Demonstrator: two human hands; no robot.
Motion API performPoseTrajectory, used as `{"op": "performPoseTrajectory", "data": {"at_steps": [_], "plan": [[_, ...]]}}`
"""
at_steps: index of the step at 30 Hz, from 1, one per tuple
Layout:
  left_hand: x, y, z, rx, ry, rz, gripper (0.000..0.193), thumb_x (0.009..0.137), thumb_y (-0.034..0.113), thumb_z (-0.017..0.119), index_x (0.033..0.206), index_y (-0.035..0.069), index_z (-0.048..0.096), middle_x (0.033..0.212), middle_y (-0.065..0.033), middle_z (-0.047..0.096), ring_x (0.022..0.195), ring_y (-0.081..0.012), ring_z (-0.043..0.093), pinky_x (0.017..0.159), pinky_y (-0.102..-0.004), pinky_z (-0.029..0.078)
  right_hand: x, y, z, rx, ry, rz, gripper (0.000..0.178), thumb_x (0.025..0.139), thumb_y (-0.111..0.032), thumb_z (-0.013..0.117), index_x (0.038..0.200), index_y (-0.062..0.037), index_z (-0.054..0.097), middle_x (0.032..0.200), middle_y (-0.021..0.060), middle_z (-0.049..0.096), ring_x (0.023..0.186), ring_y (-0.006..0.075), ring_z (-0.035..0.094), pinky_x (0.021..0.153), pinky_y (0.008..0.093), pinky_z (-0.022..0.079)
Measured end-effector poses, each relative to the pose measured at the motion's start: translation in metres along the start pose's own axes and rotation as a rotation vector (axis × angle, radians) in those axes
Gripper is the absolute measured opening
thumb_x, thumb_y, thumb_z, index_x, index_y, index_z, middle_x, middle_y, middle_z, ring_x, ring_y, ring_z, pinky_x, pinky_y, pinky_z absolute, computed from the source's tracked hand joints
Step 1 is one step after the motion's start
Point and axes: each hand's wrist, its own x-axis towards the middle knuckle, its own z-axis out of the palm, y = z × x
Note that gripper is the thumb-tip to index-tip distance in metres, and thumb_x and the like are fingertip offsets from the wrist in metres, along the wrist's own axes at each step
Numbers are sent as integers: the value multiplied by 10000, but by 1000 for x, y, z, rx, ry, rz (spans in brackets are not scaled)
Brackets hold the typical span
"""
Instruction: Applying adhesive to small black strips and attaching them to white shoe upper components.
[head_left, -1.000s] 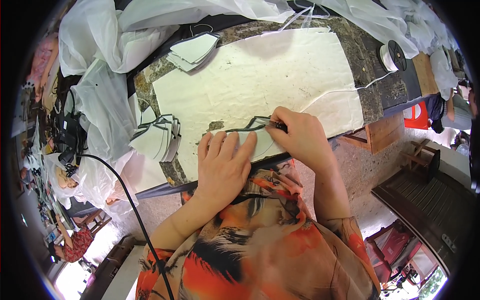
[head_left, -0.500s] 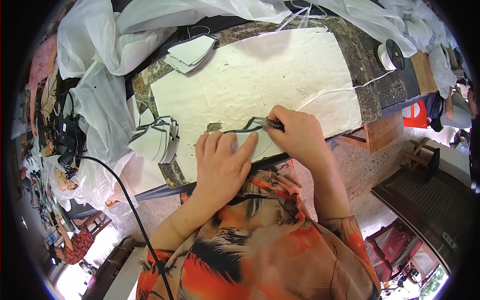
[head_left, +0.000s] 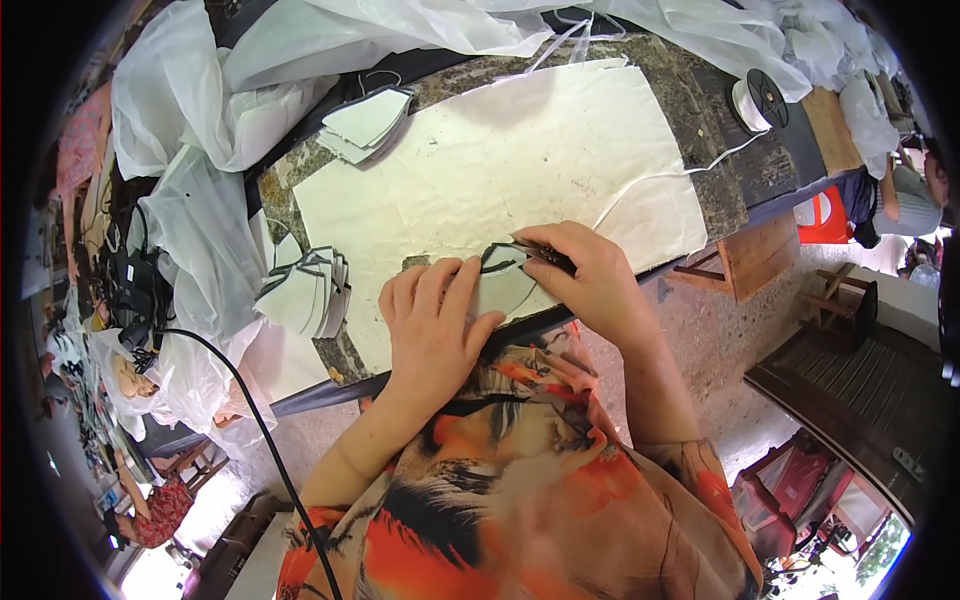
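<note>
On the sheet-covered table before me lies a pale, curved cut piece with a dark edge. My left hand rests on the left part of this piece, its fingers stretched out flat and the thumb apart. My right hand is closed around a small dark-handled tool, whose tip is at the piece's dark upper edge. The tool's exact kind is partly hidden by my fingers. Left of my left hand is a fanned stack of similar dark-edged pieces.
A second stack of pale pieces lies farther back on the white sheet. White cord runs to a spool at the right. Clear plastic bags crowd the left and back edges. A black cable crosses the lower left.
My left index finger has drawn back leftward from the dark edge, baring more of the piece. The tool in my right hand has shifted slightly, and the whole view has moved a little.
</note>
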Motion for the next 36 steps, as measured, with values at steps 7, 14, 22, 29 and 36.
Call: {"op": "performPoseTrajectory", "data": {"at_steps": [7,14,22,29,36], "plan": [[-3,-3,6,-62,105,40,612,793,273,831,1333,81,618,1237,-75,559,1190,-304,487,1100,-518,324,-5,-3,3,-14,-41,10,273,837,-77,780,1093,-28,700,916,104,647,823,234,630,737,323,507],[-3,-8,9,-88,129,114,569,750,220,868,1268,119,654,1233,-98,543,1156,-313,502,1096,-508,342,-5,-1,6,55,-21,1,215,823,-95,791,1010,-69,689,902,102,645,827,296,655,719,382,526],[33,-21,-23,-413,-115,-30,344,870,222,775,1198,138,717,950,-60,694,929,-239,604,982,-449,422,-6,2,10,49,-34,-98,211,777,-13,767,964,-72,688,896,92,638,836,298,641,723,374,522],[56,-21,-16,-677,-293,-344,304,912,102,693,1214,75,711,799,-66,700,704,-120,614,672,-278,485,-7,6,10,47,-32,-296,256,713,39,727,932,-92,704,926,70,681,845,297,639,768,387,520],[65,-33,-20,-543,-420,-189,226,919,152,687,1114,56,748,789,-74,716,665,-182,624,673,-324,503,-17,-5,-22,516,-481,-91,197,787,54,758,940,-51,693,894,38,692,818,176,656,759,281,511]]}}
